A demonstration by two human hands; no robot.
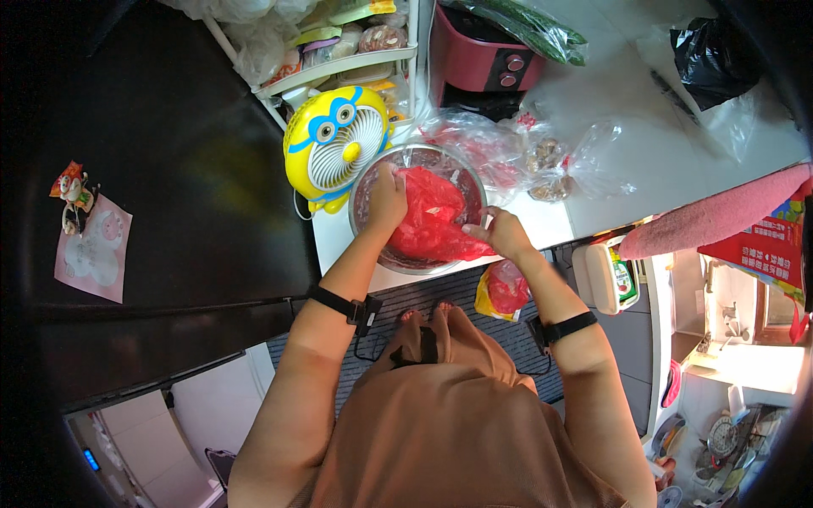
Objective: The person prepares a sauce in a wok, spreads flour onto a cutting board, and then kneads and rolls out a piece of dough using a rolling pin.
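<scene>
A red plastic bag (429,216) lies crumpled in a round metal bowl (470,166) on the white counter. At the bag's upper left, inside the bowl, my left hand (387,198) grips its plastic. My right hand (502,230) is at the bowl's right rim, with its fingers on the edge of the bag. What the bag contains cannot be made out. Clear plastic bags with red parts (486,149) lie against the bowl's far side, and a knotted clear bag of brown food (547,166) sits to their right.
Left of the bowl stands a yellow cartoon-faced fan (340,146), before a white shelf rack (336,68). A pink air fryer (476,57) carries bagged green vegetables (533,28). A black plastic bag (714,63) lies far right. Below the counter is a yellow-and-red bag (505,291); a pink towel (718,209) hangs right.
</scene>
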